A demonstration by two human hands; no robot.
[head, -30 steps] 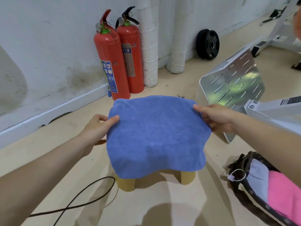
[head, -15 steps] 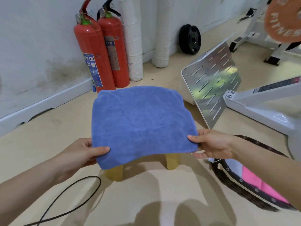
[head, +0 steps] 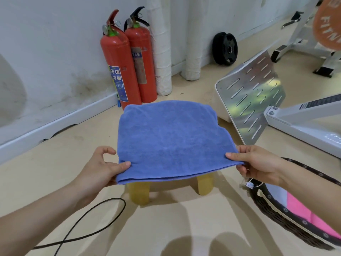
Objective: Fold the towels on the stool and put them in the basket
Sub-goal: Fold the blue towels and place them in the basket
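Left hand (head: 103, 169) pinches the near left corner of the folded blue towel (head: 169, 139); right hand (head: 258, 163) pinches the near right corner; towel covers the stool (head: 203, 183).

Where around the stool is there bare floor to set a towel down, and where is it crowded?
Bare floor lies left of the stool, between the baseboard and the black cable, and in front, between cable and basket. Crowded: the right side, with the slotted metal plate and basket close by, and behind, the fire extinguishers.
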